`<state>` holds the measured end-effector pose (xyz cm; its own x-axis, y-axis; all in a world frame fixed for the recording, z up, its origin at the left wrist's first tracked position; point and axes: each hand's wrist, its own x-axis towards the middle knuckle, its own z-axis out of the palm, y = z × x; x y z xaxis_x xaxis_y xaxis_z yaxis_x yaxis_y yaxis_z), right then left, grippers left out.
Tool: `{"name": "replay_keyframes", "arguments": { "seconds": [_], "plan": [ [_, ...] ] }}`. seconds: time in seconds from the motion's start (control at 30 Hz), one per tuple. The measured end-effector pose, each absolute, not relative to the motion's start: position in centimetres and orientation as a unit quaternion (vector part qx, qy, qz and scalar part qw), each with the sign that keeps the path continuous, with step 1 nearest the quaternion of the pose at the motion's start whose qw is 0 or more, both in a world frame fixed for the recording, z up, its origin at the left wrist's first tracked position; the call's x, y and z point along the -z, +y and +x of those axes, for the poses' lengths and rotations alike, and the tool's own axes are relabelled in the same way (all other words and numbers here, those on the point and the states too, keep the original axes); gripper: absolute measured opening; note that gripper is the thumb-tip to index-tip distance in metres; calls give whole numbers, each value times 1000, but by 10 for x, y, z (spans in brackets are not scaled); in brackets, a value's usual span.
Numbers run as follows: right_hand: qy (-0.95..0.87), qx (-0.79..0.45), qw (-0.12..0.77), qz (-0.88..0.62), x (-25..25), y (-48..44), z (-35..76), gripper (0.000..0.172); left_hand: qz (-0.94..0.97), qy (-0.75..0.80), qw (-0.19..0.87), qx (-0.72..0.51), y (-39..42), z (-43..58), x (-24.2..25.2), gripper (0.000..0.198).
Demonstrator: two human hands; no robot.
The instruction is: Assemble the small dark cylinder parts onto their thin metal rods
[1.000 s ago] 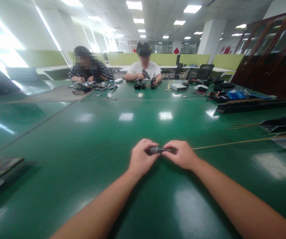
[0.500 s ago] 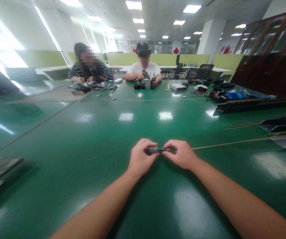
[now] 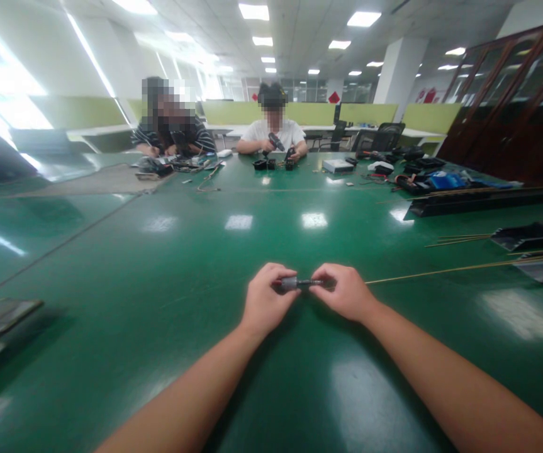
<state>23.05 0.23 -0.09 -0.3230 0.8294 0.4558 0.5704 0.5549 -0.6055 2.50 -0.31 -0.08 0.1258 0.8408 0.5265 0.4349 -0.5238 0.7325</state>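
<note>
Above the green table, a small grey cylindrical part [image 3: 289, 283] with a thin dark shaft lies level between my two hands. My left hand [image 3: 268, 296] is closed around its thick grey end, thumb below and fingers above. A bit of red shows at that end, mostly covered by the fingers. My right hand [image 3: 341, 290] pinches the tip of the dark shaft between thumb and fingertips. From behind the right hand a thin brass-coloured rod [image 3: 417, 275] runs off to the right; whether the hand touches it I cannot tell.
Black angular trays [image 3: 533, 234] with thin rods lie at the right. Tools and a blue bundle [image 3: 445, 180] sit at the back right. Two people work across the green table [image 3: 195, 251], one holding a dark power tool [image 3: 275, 141]. A flat panel [image 3: 2, 321] lies at left.
The cylindrical part has shifted very slightly left in my left hand, and a little more of the shaft shows. Both hands stay nearly still.
</note>
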Motion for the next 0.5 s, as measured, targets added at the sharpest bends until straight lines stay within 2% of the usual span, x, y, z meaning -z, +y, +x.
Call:
{"name": "replay_keyframes", "arguments": {
  "seconds": [0.5],
  "plan": [
    [-796,-161,387,-437,2,3,232,5,717,444,193,-502,-2,24,2,25]
  ]
}}
